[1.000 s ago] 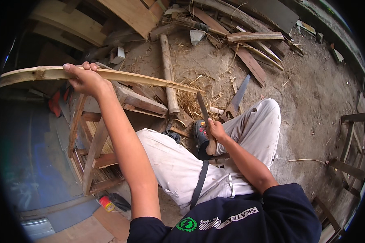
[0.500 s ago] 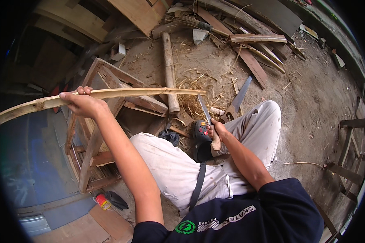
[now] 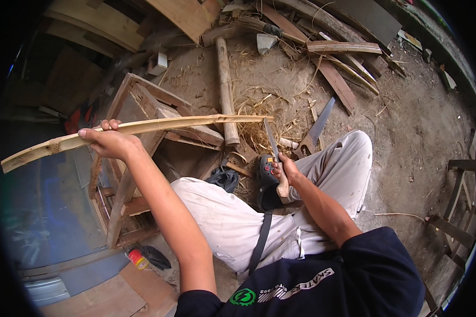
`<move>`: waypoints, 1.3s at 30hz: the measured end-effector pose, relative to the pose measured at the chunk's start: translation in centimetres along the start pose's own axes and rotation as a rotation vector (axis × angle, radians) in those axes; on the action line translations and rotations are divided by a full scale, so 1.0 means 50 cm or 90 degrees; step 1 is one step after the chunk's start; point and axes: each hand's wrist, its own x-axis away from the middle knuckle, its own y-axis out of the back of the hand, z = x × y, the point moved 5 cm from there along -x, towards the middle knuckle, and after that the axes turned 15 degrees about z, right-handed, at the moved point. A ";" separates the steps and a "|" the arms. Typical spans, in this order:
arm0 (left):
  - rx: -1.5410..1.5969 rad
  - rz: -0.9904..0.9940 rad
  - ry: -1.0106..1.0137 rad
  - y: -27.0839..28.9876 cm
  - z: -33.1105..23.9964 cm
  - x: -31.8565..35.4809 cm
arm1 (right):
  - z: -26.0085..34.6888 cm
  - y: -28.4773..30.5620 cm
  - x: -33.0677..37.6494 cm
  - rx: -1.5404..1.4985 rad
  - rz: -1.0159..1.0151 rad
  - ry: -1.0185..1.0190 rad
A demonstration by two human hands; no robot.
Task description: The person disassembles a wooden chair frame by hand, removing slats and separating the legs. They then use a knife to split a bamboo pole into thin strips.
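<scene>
The fingers (image 3: 107,126) of the left hand (image 3: 110,142) are wrapped over a long split bamboo strip (image 3: 158,127), grasping it; only the fingertips show above the strip's top edge, and the thumb lies along its near side. Whether the palm presses the strip cannot be made out. The left arm is stretched out and up from the lower edge, elbow nearly straight, with the hand raised over a wooden frame stool (image 3: 137,137).

The right hand (image 3: 281,171) is clenched around the handle of a knife (image 3: 272,141); the handle is almost wholly hidden inside the fist, and the fingers themselves are turned away, so only knuckles and the back of the hand show. The blade stands nearly upright, and its tip meets the thin right end of the strip. The right forearm is bent, and the hand lies by the knee of the light trousers (image 3: 238,222), beside a dark sandal (image 3: 267,177) that is partly covered by the hand.

The strip runs nearly level across the view, its thick left end reaching toward the dark rim, where the bending of the lens makes it look bowed. On the dirt floor (image 3: 407,121) beyond lie a handsaw (image 3: 314,129), its handle half hidden behind the knee, and a round bamboo pole (image 3: 225,90) among shavings. A small red can (image 3: 138,259) lies near the lower left.
</scene>
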 end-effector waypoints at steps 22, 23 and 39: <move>-0.016 0.005 0.003 -0.028 -0.010 0.010 | -0.028 -0.027 0.007 0.004 -0.042 -0.012; -0.015 0.002 0.006 -0.029 -0.010 0.011 | -0.023 -0.030 0.006 0.018 -0.018 0.002; -0.012 0.011 -0.004 -0.030 -0.012 0.015 | -0.017 -0.018 0.002 -0.010 0.030 0.009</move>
